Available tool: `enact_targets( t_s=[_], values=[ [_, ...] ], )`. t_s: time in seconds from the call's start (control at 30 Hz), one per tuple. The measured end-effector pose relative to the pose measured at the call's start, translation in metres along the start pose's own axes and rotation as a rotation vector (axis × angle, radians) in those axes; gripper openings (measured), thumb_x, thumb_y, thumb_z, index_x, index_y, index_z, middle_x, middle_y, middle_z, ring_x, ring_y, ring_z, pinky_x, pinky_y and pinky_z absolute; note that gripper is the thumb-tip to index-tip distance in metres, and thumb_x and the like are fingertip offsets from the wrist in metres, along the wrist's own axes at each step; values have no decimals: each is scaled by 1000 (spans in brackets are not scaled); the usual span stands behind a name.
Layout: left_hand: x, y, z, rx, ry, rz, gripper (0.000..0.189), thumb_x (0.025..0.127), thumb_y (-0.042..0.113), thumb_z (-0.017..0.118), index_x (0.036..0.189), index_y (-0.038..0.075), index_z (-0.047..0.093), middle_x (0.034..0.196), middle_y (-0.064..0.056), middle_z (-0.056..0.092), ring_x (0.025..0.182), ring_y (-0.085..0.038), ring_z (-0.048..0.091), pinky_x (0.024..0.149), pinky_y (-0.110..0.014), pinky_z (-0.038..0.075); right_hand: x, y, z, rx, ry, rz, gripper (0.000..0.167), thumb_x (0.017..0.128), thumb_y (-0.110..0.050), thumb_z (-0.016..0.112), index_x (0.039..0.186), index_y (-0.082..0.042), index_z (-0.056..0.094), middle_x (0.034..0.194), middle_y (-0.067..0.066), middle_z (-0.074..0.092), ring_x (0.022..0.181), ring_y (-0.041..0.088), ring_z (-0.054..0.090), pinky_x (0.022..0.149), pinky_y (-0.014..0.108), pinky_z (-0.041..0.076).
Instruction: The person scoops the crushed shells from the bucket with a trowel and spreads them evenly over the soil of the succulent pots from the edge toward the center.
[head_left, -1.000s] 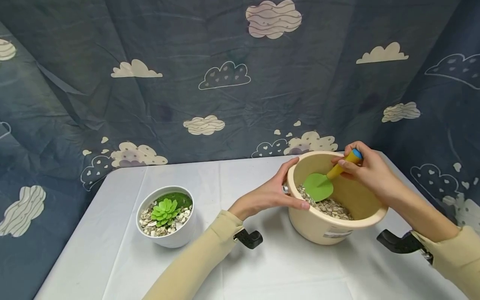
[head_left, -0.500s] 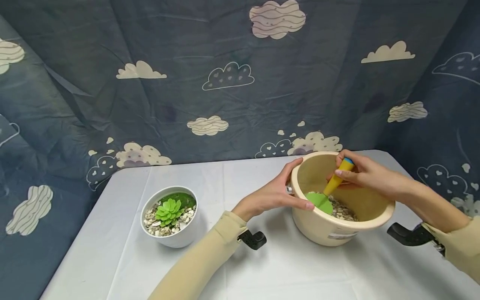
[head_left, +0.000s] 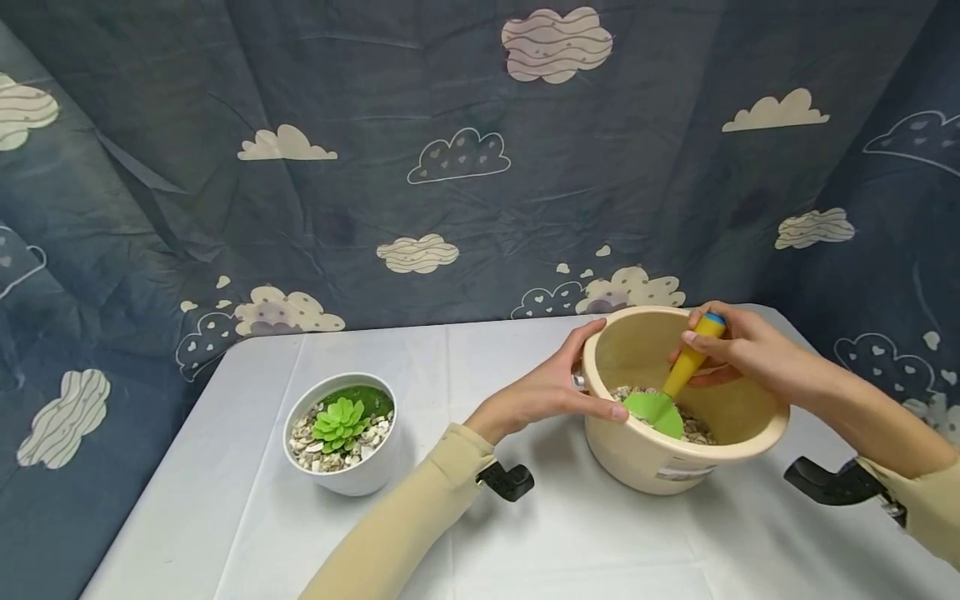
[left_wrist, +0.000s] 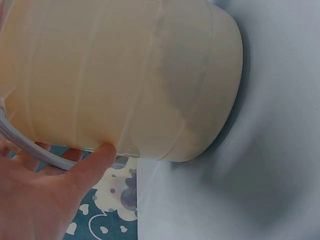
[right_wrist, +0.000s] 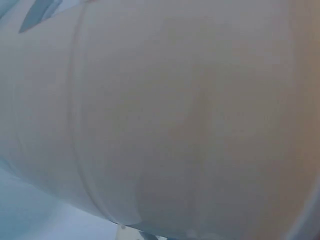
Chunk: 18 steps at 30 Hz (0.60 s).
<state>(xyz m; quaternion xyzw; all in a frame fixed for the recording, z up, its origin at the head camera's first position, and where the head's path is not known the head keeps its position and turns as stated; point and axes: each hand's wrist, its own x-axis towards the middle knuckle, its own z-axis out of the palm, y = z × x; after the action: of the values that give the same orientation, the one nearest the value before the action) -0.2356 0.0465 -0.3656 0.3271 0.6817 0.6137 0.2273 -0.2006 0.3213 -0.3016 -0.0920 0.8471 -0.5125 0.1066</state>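
Observation:
A cream plastic bucket (head_left: 637, 465) stands on the right half of the table, with gravel (head_left: 696, 429) at its bottom. My left hand (head_left: 542, 390) holds the bucket's left side, thumb along the front of the rim and fingers toward the back. In the left wrist view, that hand (left_wrist: 45, 195) lies by the bucket's grey carrying handle (left_wrist: 35, 150). My right hand (head_left: 750, 350) grips the yellow handle of a small toy trowel (head_left: 686, 367) inside the bucket. Its green blade points down, with the tip in the gravel.
A white pot (head_left: 367, 467) with a green succulent (head_left: 341, 423), pale stones and a green mossy patch stands left of the bucket. The table (head_left: 540, 542) has a white cloth. A dark blue cloud-print curtain (head_left: 337, 208) rises behind the table's back edge.
The trowel has gone down into the gravel, its blade shifting right and its handle tipping steeper, then leaning slightly right again. The left hand keeps its place on the bucket. The head view shifts slightly.

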Motion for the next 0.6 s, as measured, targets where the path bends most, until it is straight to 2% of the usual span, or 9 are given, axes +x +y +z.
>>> enact_targets(
  t_s=[0.17,0.33,0.5,0.6],
  values=[
    [0,0,0,-14,2,1,107,74,15,85,156,33,18,149,9,35,132,-7,38,105,-25,32,-4,1,-15,64,74,45,28,104,-15,49,118,5,34,97,7,73,84,23,72,67,38,57],
    [-1,0,0,-17,4,-7,107,74,13,85,156,32,19,149,10,35,132,-5,37,106,-24,30,-10,8,-29,163,96,102,24,105,-15,47,117,4,35,93,8,72,82,27,72,68,37,57],
    [-1,0,0,-9,0,-4,107,74,14,85,156,32,19,149,10,35,132,-5,38,106,-24,30,-17,12,-38,264,97,112,25,105,-18,49,117,2,38,96,9,74,84,30,72,70,37,57],
    [-1,0,-1,4,-4,-3,107,74,16,85,156,33,18,148,10,35,131,-5,38,105,-26,31,-20,14,-42,340,126,138,23,104,-19,51,115,-1,43,95,8,72,84,28,72,71,37,57]
  ],
)
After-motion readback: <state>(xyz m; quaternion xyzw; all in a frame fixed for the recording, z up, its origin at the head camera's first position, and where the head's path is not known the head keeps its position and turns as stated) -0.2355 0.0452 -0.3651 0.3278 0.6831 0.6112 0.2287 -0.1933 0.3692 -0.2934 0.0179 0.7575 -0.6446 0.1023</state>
